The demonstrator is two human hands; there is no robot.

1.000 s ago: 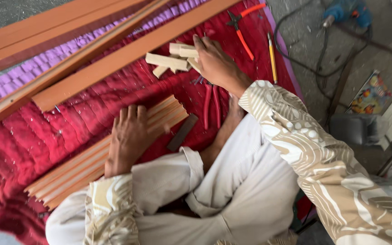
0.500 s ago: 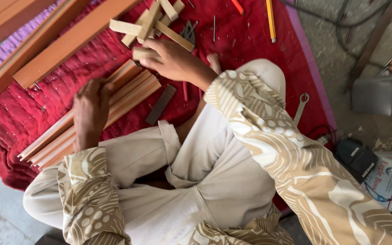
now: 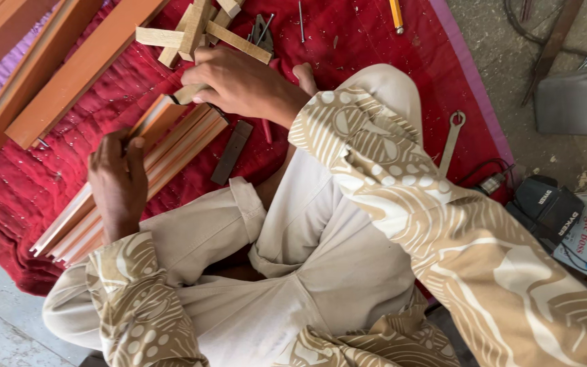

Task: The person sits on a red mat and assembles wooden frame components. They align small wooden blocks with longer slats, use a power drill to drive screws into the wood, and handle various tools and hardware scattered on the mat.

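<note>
On a red quilted mat point(image 3: 375, 41), left hand point(image 3: 118, 183) pressed flat on bundled wooden strips point(image 3: 171, 146), grip released, right hand point(image 3: 239, 85) grasping a small wooden block point(image 3: 186, 93), loose offcuts point(image 3: 198, 30) just beyond.

Red quilted mat point(image 3: 388, 47) over grey concrete floor point(image 3: 497, 41).

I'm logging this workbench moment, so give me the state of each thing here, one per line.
Left hand: pressed flat on the bundle of wood strips.
Right hand: closed on a small wood block at the bundle's end.
Wood offcuts: loose, piled crosswise.
Wrench: lying flat, untouched.
Dark flat bar: lying beside the bundle.
Pencil: lying loose.
</note>
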